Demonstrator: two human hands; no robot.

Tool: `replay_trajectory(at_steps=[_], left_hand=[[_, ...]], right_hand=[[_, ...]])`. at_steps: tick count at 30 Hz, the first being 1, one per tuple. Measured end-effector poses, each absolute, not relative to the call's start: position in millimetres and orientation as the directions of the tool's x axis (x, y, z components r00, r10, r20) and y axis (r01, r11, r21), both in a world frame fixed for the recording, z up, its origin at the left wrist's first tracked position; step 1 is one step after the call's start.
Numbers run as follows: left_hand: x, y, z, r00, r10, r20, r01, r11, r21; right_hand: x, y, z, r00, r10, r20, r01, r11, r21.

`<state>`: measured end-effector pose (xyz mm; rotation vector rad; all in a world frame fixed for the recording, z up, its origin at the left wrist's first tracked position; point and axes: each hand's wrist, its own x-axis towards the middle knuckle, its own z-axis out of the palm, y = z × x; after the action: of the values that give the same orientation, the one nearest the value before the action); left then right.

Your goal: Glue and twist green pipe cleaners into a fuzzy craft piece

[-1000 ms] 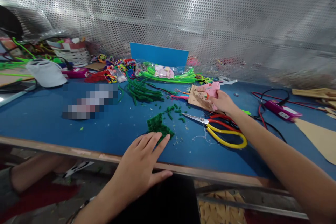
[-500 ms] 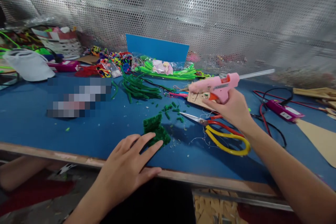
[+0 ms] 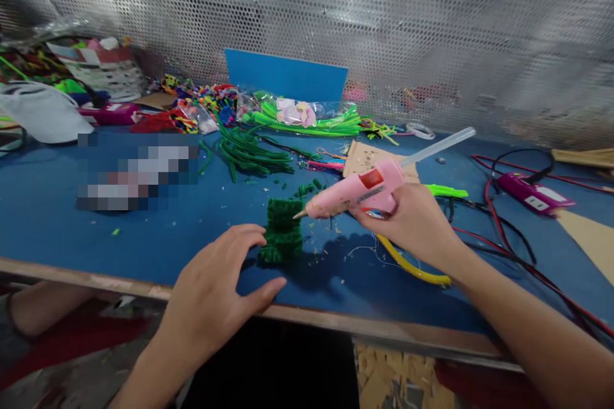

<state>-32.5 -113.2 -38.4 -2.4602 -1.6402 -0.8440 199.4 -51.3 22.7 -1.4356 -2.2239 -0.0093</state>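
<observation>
Right hand [image 3: 416, 220] grasps pink plastic glue gun [image 3: 348, 193].
Left hand [image 3: 213, 284], loosely spread, beside fuzzy dark-green ridged piece [image 3: 284, 248] near the blue bench [image 3: 153, 243]'s front edge.

Pink on the glue gun [image 3: 355, 190], red on its side window [image 3: 371, 179]; translucent white on the glue stick [image 3: 441, 146]. Dark green on the fuzzy piece [image 3: 284, 248] and the loose pipe cleaners [image 3: 254, 154]; neon green on the bagged pipe cleaners [image 3: 333, 124]. Yellow on the scissors handle [image 3: 415, 271]. Blue on the table [image 3: 330, 300]. Magenta on the power strip [image 3: 520, 186]. Silver, with regular dark dots, on the perforated sheet [image 3: 407, 19].
</observation>
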Motion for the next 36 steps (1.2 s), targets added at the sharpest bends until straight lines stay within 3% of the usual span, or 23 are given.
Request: replay_trajectory(at_steps=[3, 10, 15, 21, 24, 27, 28, 32, 36], left_hand=[[-23, -113, -34, 0.184, 0.856, 0.484, 0.923, -0.319, 0.214], [-20, -103, -23, 0.416, 0.837, 0.354, 0.874, -0.476, 0.099], [-35, -90, -19, 0.520, 0.808, 0.277, 0.824, -0.560, 0.087], [-42, -83, -6, 0.603, 0.761, 0.239, 0.796, -0.594, -0.115], [-55, -78, 2, 0.551, 0.773, 0.315, 0.814, -0.581, 0.002], [-66, -69, 8, 0.491, 0.817, 0.304, 0.823, -0.549, 0.145], [-68, -66, 9, 0.512, 0.825, 0.238, 0.816, -0.554, 0.164], [-60, -57, 14, 0.581, 0.804, 0.126, 0.796, -0.594, 0.120], [-46, -60, 13, 0.610, 0.752, 0.250, 0.761, -0.644, 0.077]], right_hand=[[202, -48, 23, -0.280, 0.852, 0.443, 0.863, 0.425, -0.272], [207, -42, 24, -0.164, 0.864, 0.477, 0.871, 0.354, -0.341], [211, -40, 26, -0.109, 0.876, 0.471, 0.871, 0.313, -0.380], [212, -40, 25, -0.101, 0.881, 0.463, 0.866, 0.306, -0.394], [212, -40, 26, -0.096, 0.883, 0.459, 0.864, 0.303, -0.401], [212, -39, 25, -0.098, 0.876, 0.472, 0.860, 0.313, -0.402], [212, -39, 25, -0.101, 0.874, 0.475, 0.861, 0.316, -0.399], [211, -39, 21, -0.160, 0.872, 0.463, 0.855, 0.357, -0.377], [210, -39, 20, -0.200, 0.868, 0.455, 0.850, 0.385, -0.361]])
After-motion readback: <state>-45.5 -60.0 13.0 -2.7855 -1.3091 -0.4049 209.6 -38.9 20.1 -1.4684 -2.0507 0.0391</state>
